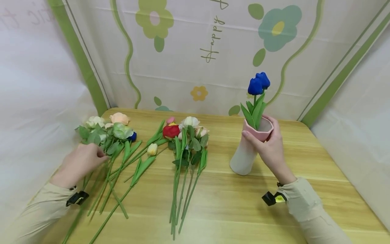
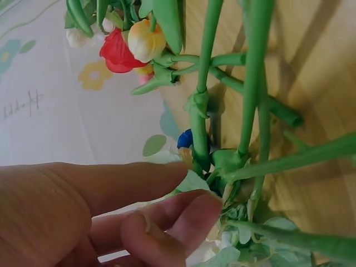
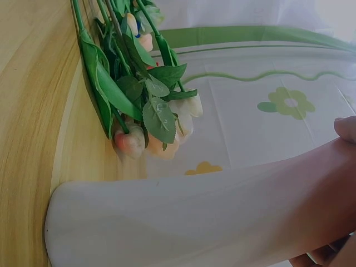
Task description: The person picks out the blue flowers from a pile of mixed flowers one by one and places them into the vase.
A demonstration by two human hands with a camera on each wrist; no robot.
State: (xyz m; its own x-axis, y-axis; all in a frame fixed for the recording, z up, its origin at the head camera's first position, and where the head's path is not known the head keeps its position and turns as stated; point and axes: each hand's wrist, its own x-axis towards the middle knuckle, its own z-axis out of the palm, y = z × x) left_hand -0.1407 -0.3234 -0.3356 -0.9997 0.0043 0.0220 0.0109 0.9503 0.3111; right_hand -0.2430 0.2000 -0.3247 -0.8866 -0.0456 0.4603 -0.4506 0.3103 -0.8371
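On the right, my right hand point(image 1: 271, 149) grips a white vase point(image 1: 243, 156) with a pink rim, thumb on the front and fingers round the far side. The vase leans a little, its base on the table. Two blue tulips point(image 1: 255, 86) stand in it. My left hand point(image 1: 80, 162) is at the left pile of artificial flowers point(image 1: 122, 130), by the stems below the blooms. A gap shows between its thumb and fingertips in the left wrist view, right beside the green stems point(image 2: 200, 128). A blue bloom point(image 1: 132, 136) lies at that pile's right edge.
A second bunch point(image 1: 190, 142) with red, white and pale blooms lies mid-table, stems toward me. Between the piles lies a pale yellow tulip point(image 1: 152, 149). A printed cloth point(image 1: 182, 61) hangs behind the wooden table point(image 1: 219, 203); white cloth flanks both sides.
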